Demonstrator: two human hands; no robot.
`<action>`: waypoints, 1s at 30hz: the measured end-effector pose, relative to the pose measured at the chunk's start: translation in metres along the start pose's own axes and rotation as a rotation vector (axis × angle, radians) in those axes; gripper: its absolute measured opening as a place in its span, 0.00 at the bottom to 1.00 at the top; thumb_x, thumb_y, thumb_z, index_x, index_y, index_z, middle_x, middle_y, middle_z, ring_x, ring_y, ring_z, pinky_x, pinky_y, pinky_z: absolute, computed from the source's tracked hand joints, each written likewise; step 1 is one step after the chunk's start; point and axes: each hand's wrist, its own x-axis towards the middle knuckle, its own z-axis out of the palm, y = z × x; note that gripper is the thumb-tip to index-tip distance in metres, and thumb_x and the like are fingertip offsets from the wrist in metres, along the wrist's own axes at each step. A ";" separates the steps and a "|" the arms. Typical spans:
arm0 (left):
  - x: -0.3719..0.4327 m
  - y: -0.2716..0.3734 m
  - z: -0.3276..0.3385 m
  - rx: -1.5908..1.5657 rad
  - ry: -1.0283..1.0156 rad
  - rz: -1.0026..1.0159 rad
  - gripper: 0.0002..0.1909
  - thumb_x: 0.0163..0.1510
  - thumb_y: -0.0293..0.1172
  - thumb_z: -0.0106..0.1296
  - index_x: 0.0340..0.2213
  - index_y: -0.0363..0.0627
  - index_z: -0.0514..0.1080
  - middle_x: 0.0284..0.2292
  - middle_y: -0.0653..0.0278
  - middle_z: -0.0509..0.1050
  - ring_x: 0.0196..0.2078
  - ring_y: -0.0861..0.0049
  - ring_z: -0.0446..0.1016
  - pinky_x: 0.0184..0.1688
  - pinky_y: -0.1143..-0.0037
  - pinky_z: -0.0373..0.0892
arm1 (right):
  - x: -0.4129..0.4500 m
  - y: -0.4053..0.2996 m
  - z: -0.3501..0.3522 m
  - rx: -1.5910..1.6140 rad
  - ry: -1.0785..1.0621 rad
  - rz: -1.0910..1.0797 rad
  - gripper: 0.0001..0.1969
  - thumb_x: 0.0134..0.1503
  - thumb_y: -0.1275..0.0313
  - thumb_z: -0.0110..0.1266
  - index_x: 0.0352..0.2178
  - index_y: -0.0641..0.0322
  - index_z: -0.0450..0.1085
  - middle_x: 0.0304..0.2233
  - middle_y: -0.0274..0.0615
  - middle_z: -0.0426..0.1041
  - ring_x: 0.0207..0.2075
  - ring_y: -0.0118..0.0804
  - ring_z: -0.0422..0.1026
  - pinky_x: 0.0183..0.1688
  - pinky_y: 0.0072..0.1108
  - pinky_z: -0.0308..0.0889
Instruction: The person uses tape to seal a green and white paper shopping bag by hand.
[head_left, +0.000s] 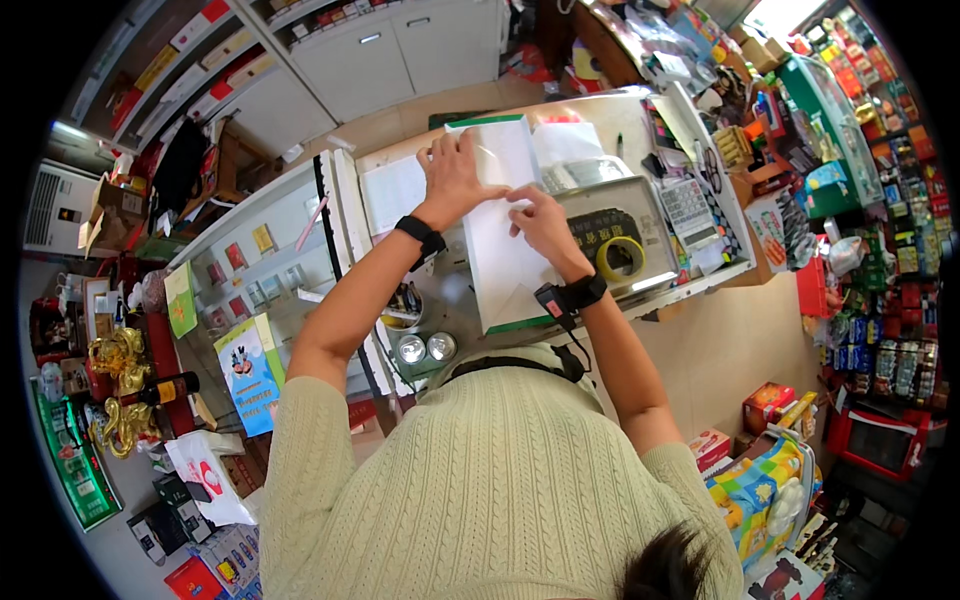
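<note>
Before me on the counter lies a long white sheet over a flat thing, perhaps a book, whose green edge shows at the near and far ends. My left hand rests on its far left part, fingers spread and thumb pointing right. My right hand is at its right side with bent fingers, the index finger close to the left thumb. Whether the right fingertips pinch the paper cannot be made out. Both wrists wear black bands. Right of the sheet, a yellow roll of tape lies on a metal tray.
A calculator, eyeglasses and a pen lie to the right. Near the left edge stand a pen cup and two cans. A glass display case adjoins the counter, with a blue booklet on top.
</note>
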 end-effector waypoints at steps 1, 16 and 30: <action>-0.001 0.000 0.000 -0.001 -0.044 -0.039 0.60 0.33 0.63 0.71 0.60 0.39 0.60 0.47 0.51 0.66 0.55 0.58 0.62 0.55 0.57 0.51 | 0.000 0.001 0.000 -0.004 0.001 0.003 0.13 0.57 0.77 0.56 0.44 0.64 0.74 0.20 0.42 0.78 0.24 0.29 0.78 0.29 0.22 0.69; -0.003 -0.001 0.007 -0.042 0.052 -0.081 0.59 0.31 0.62 0.72 0.59 0.39 0.61 0.50 0.49 0.65 0.56 0.56 0.62 0.56 0.54 0.53 | 0.016 -0.016 -0.007 0.310 -0.102 0.149 0.13 0.57 0.78 0.59 0.44 0.65 0.71 0.24 0.41 0.77 0.18 0.21 0.64 0.19 0.15 0.56; -0.010 -0.007 0.007 -0.015 0.031 -0.106 0.62 0.30 0.65 0.72 0.60 0.39 0.61 0.52 0.48 0.64 0.58 0.53 0.61 0.57 0.54 0.52 | 0.009 -0.011 -0.012 0.290 -0.176 0.163 0.10 0.60 0.74 0.57 0.42 0.68 0.73 0.25 0.43 0.77 0.16 0.20 0.62 0.18 0.14 0.53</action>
